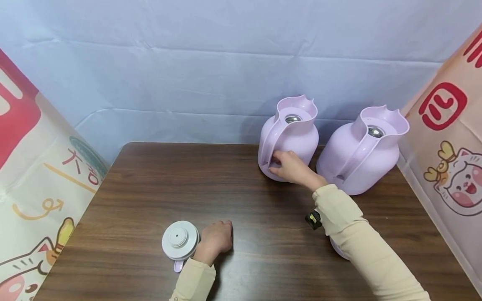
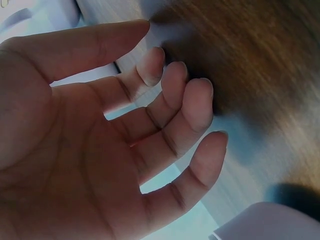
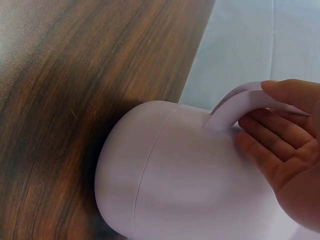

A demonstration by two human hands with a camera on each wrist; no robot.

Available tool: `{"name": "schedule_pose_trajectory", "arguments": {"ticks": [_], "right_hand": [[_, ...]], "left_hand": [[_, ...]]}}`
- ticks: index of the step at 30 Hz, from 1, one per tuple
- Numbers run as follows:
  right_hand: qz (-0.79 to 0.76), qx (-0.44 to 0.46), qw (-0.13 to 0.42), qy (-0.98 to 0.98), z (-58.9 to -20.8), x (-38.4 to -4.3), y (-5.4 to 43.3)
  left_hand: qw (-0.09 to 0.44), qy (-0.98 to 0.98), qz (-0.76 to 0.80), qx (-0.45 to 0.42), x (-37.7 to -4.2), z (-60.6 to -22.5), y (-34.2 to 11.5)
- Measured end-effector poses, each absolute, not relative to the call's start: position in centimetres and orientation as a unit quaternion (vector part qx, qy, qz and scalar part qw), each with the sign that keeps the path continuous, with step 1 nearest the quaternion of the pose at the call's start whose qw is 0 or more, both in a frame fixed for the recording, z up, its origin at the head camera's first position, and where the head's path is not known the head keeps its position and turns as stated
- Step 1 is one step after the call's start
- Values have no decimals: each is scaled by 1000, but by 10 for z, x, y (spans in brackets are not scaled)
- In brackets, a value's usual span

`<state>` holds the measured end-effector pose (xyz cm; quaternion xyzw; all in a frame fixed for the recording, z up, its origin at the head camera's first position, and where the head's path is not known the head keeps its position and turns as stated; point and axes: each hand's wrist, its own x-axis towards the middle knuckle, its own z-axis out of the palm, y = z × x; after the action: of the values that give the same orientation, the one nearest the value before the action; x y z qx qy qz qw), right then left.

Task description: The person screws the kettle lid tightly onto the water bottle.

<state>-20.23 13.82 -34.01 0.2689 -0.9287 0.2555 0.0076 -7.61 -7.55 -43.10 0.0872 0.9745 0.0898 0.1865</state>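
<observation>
A lilac vacuum jug (image 1: 301,142) stands upright at the back of the table, its top uncovered. My right hand (image 1: 295,169) holds its handle (image 1: 272,140), fingers passed through the gap and thumb on the outer side, as the right wrist view shows. The jug body (image 3: 190,185) is beside those fingers. My left hand (image 1: 216,239) rests low over the front of the table, fingers loosely bent around nothing in the left wrist view. Just left of it lies a round white lid (image 1: 180,240), stepped side up, with a lilac tab (image 1: 178,266).
A second open lilac jug (image 1: 361,150) stands to the right, near the right forearm. Under that sleeve (image 1: 361,234) shows the edge of a lilac thing (image 1: 338,248), mostly hidden. Pale cloth (image 1: 188,83) hangs behind the wooden table (image 1: 188,179), with printed sheets at both sides.
</observation>
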Motion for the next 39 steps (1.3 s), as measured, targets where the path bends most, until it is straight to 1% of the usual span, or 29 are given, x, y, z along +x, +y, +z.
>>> {"name": "schedule_pose_trajectory", "arguments": {"ticks": [18, 28, 39], "right_hand": [[263, 246, 19, -933, -342, -200, 140], [290, 239, 2, -927, -343, -196, 148], [282, 264, -5, -922, -341, -191, 155]], "left_hand": [[191, 973, 94, 89, -77, -430, -77], [185, 973, 101, 94, -77, -430, -77], [192, 972, 101, 91, -78, -430, -78]]}}
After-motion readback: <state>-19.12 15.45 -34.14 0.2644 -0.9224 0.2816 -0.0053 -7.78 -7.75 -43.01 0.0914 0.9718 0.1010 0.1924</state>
